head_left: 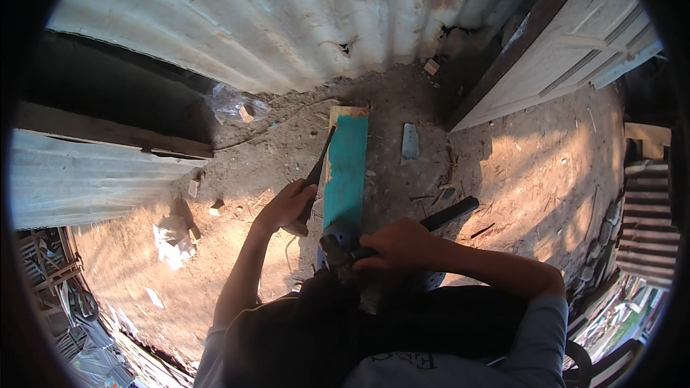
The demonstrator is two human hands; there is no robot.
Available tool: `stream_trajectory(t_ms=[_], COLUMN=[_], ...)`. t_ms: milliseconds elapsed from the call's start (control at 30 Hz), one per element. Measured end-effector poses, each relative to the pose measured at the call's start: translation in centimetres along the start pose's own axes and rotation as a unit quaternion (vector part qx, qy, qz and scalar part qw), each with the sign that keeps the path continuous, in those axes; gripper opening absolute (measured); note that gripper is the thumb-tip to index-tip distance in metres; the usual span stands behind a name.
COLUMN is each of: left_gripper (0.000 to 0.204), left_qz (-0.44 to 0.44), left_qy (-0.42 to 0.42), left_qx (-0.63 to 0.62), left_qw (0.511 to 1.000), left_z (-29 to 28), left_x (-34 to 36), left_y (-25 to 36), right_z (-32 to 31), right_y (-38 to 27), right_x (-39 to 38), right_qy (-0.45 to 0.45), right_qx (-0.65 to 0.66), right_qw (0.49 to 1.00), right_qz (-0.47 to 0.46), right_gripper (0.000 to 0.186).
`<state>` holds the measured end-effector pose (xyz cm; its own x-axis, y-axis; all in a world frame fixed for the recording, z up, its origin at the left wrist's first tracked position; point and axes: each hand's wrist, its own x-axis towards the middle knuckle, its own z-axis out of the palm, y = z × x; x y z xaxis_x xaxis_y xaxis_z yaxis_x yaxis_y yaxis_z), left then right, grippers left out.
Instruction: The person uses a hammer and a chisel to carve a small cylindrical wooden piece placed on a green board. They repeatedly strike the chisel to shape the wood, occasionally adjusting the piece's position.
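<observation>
My left hand (286, 205) grips a long dark tool (320, 165), narrow at its far end, which points forward along the left edge of a turquoise-painted plank (347, 158) with bare wood showing. My right hand (392, 244) is closed on a black-handled hammer, its head (336, 257) low over the near end of the plank and the handle reaching out to the right. Beneath it is a blue-grey plastic object (327, 233), partly hidden by my hands and body.
Ahead stands a corrugated metal wall (287, 21), with another sheet (93, 179) at left and a white panelled door (560, 65) at right. On the dirt floor (539, 187) lie a small pale slab (410, 141), wood offcuts (431, 67) and plastic scraps (172, 241). Clutter lines both sides.
</observation>
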<state>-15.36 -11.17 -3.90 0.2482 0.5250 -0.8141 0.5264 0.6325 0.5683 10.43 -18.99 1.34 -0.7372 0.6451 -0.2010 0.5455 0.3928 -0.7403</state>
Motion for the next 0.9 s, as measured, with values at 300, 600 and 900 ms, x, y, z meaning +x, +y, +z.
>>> stream_trajectory(t_ms=[300, 600, 900], left_gripper=[0.031, 0.028, 0.029], left_qz=[0.025, 0.023, 0.009], left_qy=[-0.043, -0.039, -0.057], left_qx=[0.042, 0.049, 0.03], left_qw=[0.998, 0.998, 0.998], left_z=[-4.1, -4.8, -5.4], left_x=[0.7, 0.8, 0.8], left_y=[-0.2, -0.3, -0.1], right_z=[-0.4, -0.8, -0.6], right_y=[0.2, 0.4, 0.7], right_x=[0.5, 0.6, 0.8], right_qy=[-0.007, 0.013, 0.029], right_qx=[0.001, 0.008, -0.004], right_qw=[1.0, 1.0, 1.0], right_qz=[0.017, 0.02, 0.011], right_gripper=[0.045, 0.044, 0.044])
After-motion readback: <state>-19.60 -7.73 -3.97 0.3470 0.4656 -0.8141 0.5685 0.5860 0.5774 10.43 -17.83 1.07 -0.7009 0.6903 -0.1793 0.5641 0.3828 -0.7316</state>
